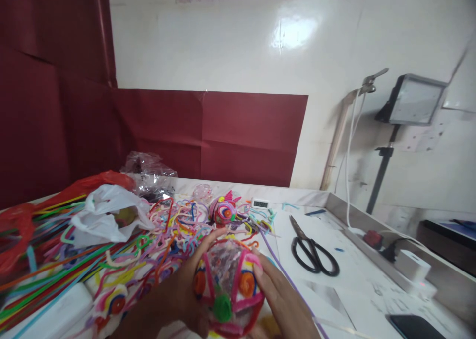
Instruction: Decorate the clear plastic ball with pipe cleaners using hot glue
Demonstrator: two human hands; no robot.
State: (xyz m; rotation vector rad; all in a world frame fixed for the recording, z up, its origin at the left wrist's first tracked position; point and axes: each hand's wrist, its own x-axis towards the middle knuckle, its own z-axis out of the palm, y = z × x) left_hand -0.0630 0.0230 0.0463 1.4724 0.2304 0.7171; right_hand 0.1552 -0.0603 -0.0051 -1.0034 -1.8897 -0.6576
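Observation:
A clear round ball trimmed with fuzzy pipe cleaners (236,279) is held low in front of me. Pink strips cross it, with orange-centred rounds on both sides and a green knob at the lower front. My left hand (186,292) wraps its left side, and my right hand (277,292) presses on the right side with fingers near the top. Its underside is out of sight. Beyond it sits a similar colourful pipe-cleaner piece (223,211) with a pink fin-like top. Loose bent pipe cleaners (174,235) are heaped around to the left.
Black-handled scissors (314,254) lie on the right, with a phone (414,326) at the lower corner. Straight pipe cleaners (48,284), a white plastic bag (107,212) and a red bag (92,180) crowd the left. A small digital display (260,203) stands behind.

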